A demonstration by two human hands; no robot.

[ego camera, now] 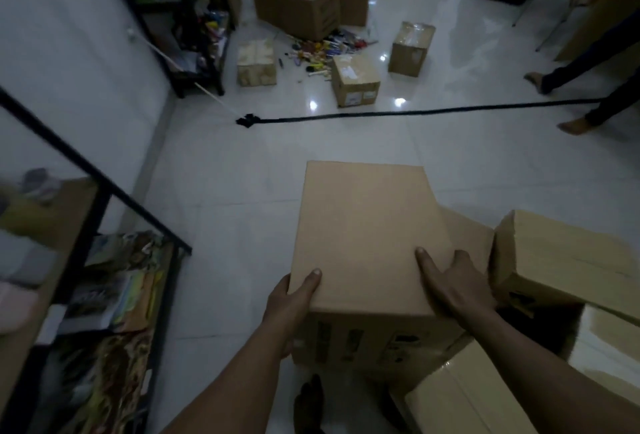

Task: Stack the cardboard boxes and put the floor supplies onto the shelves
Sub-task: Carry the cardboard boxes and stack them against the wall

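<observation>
A large plain cardboard box (367, 232) sits low in the middle of the view, above the white floor. My left hand (294, 298) grips its near left corner, thumb on top. My right hand (450, 281) clasps its near right edge, thumb lying on the lid. More cardboard boxes (561, 260) crowd against it at the right. Far ahead, a scatter of small colourful supplies (325, 52) lies on the floor among several boxes (355, 83). A black-framed shelf (114, 295) full of goods stands at my left.
A black cord (415, 113) stretches across the floor from a mop head (247, 120). Another shelf (187, 17) stands far left. A person's bare feet (575, 125) are at the right edge. My own foot (310, 402) shows below the box.
</observation>
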